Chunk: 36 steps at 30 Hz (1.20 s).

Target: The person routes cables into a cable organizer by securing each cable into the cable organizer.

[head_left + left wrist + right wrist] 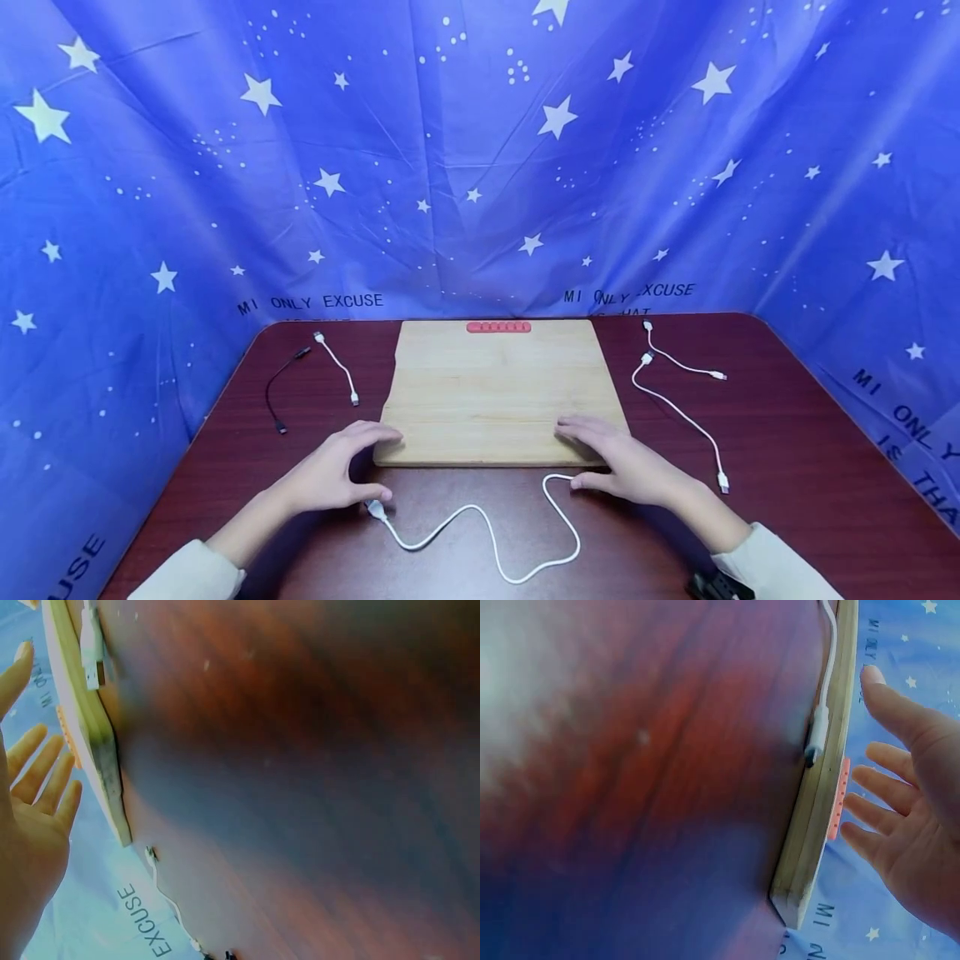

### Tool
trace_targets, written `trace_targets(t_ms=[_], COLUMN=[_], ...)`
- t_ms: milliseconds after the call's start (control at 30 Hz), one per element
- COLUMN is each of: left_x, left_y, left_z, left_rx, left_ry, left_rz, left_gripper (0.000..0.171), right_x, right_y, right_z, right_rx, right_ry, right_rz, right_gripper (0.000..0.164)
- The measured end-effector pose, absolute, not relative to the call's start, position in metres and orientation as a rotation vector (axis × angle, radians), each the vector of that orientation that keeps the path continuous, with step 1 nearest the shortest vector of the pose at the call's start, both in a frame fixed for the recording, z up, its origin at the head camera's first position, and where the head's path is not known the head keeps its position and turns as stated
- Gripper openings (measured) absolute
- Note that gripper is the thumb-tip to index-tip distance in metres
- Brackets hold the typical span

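A pale wooden board lies flat on the dark red table, with a red slotted strip at its far edge. In front of the board a white USB cable lies in loose waves. My left hand is at the board's near left corner, its thumb close to the cable's USB plug. Toward the near right corner is my right hand, with its thumb by the cable's other connector. Both hands have spread, relaxed fingers and hold nothing; whether they touch the board I cannot tell.
Left of the board lie a black cable and a short white cable. To its right are a short white cable and a longer one. A blue starry curtain surrounds the table. Something black sits by my right sleeve.
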State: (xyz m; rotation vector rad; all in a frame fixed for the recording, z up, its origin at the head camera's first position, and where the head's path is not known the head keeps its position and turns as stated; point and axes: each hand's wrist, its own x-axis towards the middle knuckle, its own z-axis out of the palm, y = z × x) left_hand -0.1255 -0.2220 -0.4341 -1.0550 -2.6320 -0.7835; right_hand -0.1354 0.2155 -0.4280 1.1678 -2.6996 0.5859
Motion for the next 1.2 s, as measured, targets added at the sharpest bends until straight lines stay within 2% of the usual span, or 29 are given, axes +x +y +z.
trace_targets(t_ms=[167, 433, 1200], left_x=[-0.113, -0.102, -0.097], left_y=[-0.221, -0.217, -0.215], left_z=[-0.435, -0.437, -0.448], left_rx=[-1.107, -1.205, -1.4], left_ry=[-2.641, -2.594, -2.54], left_rz=[-0.69, -0.692, -0.72], left_gripper=[0.069, 0.063, 0.028], right_x=[-0.126, -0.115, -0.091], right_y=[0.213, 0.208, 0.185], right_z=[-0.427, -0.428, -0.431], right_rx=[1.207, 1.264, 1.584], right_ry=[-2.717, -2.713, -2.519], right_rz=[0.563, 0.528, 0.519], right_gripper=[0.063, 0.062, 0.056])
